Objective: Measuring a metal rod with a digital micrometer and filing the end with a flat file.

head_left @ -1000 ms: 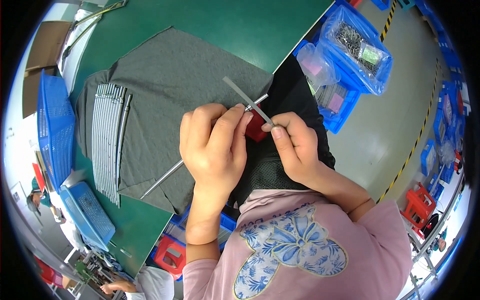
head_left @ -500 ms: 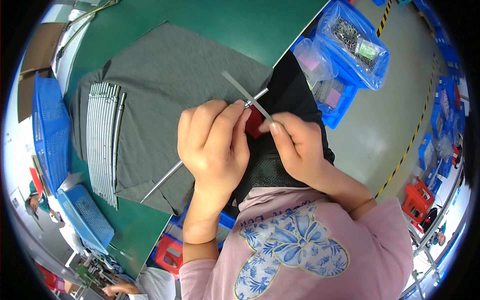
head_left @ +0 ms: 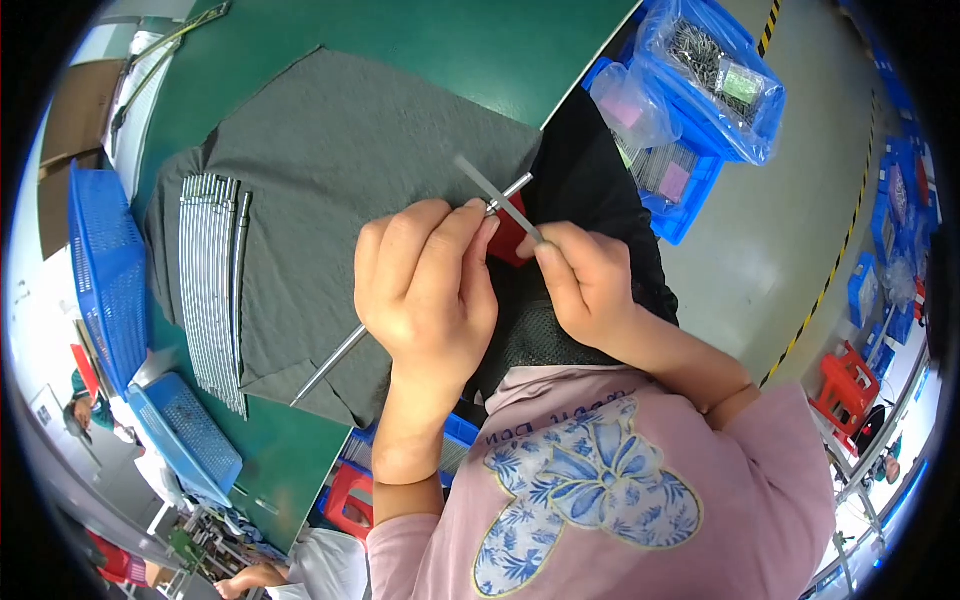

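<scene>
My left hand [head_left: 425, 290] is closed around a long, thin silver metal rod [head_left: 330, 365], which slants from lower left to upper right. The rod's short end pokes out past my thumb and forefinger. Pinched in my right hand [head_left: 588, 285] is a narrow, flat grey file [head_left: 484, 184]; it crosses the rod near that end, and its far tip is blurred. Just under the crossing shows a red piece [head_left: 508, 242], partly hidden by my hands, on black fabric [head_left: 585, 180]. Left of my hands, a row of similar metal rods [head_left: 212, 290] lies on a grey cloth [head_left: 350, 150].
The cloth covers part of a green table [head_left: 480, 50]. Blue baskets [head_left: 108, 260] stand at its left side. To the right, a blue bin [head_left: 765, 125] holds small metal parts in plastic. Red crates [head_left: 848, 395] stand farther right. Another person's arm [head_left: 255, 577] shows lower left.
The file's far tip has moved slightly down and right, and my right hand slightly left. My left hand keeps its grip on the rod. The whole view has turned a little.
</scene>
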### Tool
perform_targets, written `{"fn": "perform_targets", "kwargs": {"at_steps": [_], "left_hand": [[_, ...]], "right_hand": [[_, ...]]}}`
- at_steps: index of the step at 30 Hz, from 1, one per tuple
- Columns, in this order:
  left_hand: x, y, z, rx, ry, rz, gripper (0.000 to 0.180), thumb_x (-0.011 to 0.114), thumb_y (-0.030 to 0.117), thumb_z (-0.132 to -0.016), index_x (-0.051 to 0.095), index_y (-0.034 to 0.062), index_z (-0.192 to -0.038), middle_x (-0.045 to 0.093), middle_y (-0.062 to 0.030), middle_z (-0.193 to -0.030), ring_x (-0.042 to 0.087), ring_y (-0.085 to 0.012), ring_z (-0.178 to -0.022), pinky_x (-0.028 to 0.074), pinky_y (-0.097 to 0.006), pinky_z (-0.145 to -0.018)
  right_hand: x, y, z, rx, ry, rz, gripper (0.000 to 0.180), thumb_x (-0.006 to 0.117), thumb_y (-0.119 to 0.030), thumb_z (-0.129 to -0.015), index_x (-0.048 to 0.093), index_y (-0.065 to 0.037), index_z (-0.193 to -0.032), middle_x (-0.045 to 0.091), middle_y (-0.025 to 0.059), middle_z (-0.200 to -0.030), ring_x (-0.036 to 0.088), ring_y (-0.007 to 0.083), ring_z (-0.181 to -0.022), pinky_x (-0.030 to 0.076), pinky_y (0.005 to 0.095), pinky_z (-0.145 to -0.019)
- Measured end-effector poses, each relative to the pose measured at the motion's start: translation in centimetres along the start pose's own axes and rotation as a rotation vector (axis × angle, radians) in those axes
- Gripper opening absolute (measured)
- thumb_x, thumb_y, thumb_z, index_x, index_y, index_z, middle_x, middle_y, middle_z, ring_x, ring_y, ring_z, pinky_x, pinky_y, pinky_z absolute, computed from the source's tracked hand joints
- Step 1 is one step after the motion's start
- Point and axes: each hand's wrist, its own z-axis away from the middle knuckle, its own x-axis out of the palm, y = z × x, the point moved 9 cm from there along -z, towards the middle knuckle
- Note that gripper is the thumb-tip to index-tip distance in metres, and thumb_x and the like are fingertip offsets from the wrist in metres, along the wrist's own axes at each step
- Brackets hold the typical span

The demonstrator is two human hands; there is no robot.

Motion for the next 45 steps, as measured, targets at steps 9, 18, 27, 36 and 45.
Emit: {"fn": "perform_targets", "kwargs": {"at_steps": [9,18,27,36,45], "left_hand": [[0.1,0.0,0.1,-0.002,-0.026,0.010,0.019,0.074,-0.001,-0.062,0.067,0.0034,-0.080,0.059,-0.0064,-0.078,0.053,-0.0220,-0.066,0.044,-0.032,-0.058],[0.1,-0.2,0.0,0.002,-0.040,-0.002,0.020,0.074,-0.001,-0.063,0.067,0.0033,-0.082,0.059,-0.0069,-0.078,0.053,-0.0224,-0.066,0.044,-0.032,-0.058],[0.1,0.1,-0.1,0.017,-0.032,0.009,0.019,0.074,-0.001,-0.064,0.067,0.0030,-0.080,0.059,-0.0070,-0.078,0.053,-0.0225,-0.065,0.044,-0.032,-0.057],[0.1,-0.1,-0.2,0.004,-0.033,0.018,0.019,0.074,-0.001,-0.063,0.066,0.0027,-0.080,0.059,-0.0066,-0.078,0.052,-0.0224,-0.064,0.044,-0.032,-0.056],[0.0,0.0,-0.2,0.000,-0.037,0.025,0.020,0.073,-0.002,-0.062,0.066,0.0027,-0.080,0.059,-0.0066,-0.078,0.053,-0.0223,-0.064,0.044,-0.032,-0.056]], "right_hand": [[0.7,0.3,-0.6,-0.037,-0.077,0.090,0.009,0.051,-0.007,-0.090,0.056,-0.001,-0.086,0.062,0.0113,-0.070,0.063,0.0285,-0.059,0.048,0.0336,-0.052],[1.1,0.2,-1.4,-0.047,-0.162,0.084,0.009,0.051,-0.010,-0.090,0.053,-0.003,-0.084,0.060,0.0112,-0.066,0.060,0.0316,-0.055,0.045,0.0376,-0.049],[1.4,0.5,-1.9,-0.077,-0.210,0.105,0.009,0.051,-0.010,-0.089,0.052,-0.002,-0.085,0.061,0.0120,-0.067,0.060,0.0330,-0.058,0.045,0.0387,-0.051],[1.3,0.3,-2.2,-0.083,-0.240,0.100,0.013,0.050,-0.012,-0.091,0.052,-0.003,-0.081,0.060,0.0121,-0.066,0.060,0.0328,-0.057,0.045,0.0380,-0.051],[1.5,0.0,-2.2,-0.073,-0.212,0.072,0.015,0.050,-0.013,-0.092,0.054,-0.003,-0.081,0.059,0.0117,-0.063,0.059,0.0318,-0.054,0.045,0.0365,-0.050]]}}
